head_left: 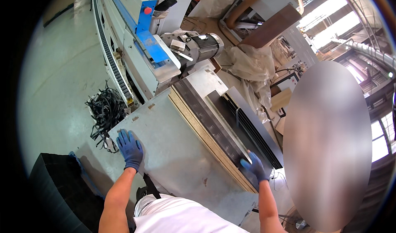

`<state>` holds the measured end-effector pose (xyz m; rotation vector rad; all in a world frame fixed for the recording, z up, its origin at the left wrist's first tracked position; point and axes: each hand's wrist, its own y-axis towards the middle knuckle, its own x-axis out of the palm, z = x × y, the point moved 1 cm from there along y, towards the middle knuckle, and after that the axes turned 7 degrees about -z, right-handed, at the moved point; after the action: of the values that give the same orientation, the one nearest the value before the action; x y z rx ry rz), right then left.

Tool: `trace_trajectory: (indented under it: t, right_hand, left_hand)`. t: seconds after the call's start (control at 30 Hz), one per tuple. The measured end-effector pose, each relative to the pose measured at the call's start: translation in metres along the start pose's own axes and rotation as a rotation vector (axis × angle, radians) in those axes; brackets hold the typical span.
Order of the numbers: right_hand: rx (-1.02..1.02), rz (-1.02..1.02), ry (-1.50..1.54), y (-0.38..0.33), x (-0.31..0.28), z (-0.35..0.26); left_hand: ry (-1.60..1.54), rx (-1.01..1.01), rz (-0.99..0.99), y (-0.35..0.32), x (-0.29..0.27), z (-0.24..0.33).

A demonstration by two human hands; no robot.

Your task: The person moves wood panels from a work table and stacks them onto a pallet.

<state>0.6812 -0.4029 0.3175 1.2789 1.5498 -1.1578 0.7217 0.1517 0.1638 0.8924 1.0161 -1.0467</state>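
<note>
My left hand (130,151), in a blue work glove, lies flat with fingers spread on the left edge of a grey metal-topped table (165,138). Along the table runs a stack of long, narrow boards (208,125), dark on top with raw chipboard showing on the near side. My right hand (256,167), gloved the same way, rests at the near right end of this stack, fingers apart and not wrapped round anything I can see. Just beyond it lie several thin black panels (251,123), stacked together with a strap-like loop on them.
A machine (154,47) with blue parts, a red button and a motor (206,46) stands behind the table. A roller track (108,51) runs along its left. Tangled black straps (108,115) lie on the floor beside a table corner. A large blurred patch hides the right side.
</note>
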Motion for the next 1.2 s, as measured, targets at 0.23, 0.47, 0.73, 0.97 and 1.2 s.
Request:
trace_trajectory:
  t: [0.23,0.47,0.73,0.97,1.2]
  right_hand:
    - [0.095,-0.657,0.351,0.177,0.010,-0.062]
    - [0.193,-0.796,0.924,0.196,0.034,-0.089]
    - [0.271,-0.839,0.917,0.165,0.030,-0.109]
    - [0.168,-1.013,0.981,0.061,0.031,-0.147]
    - [-0.231,-0.953,0.457,-0.063,0.089,-0.122]
  left_hand:
    - [0.010,-0.012,-0.017,0.003,-0.001,0.000]
    - [-0.024,0.000,0.021,0.001,-0.004,0.000]
    - [-0.011,0.019,0.057,-0.001,-0.002,0.001]
    - [-0.424,-0.195,0.290,-0.041,0.034,-0.029]
    - [-1.973,-0.704,-0.541,-0.157,-0.035,-0.021]
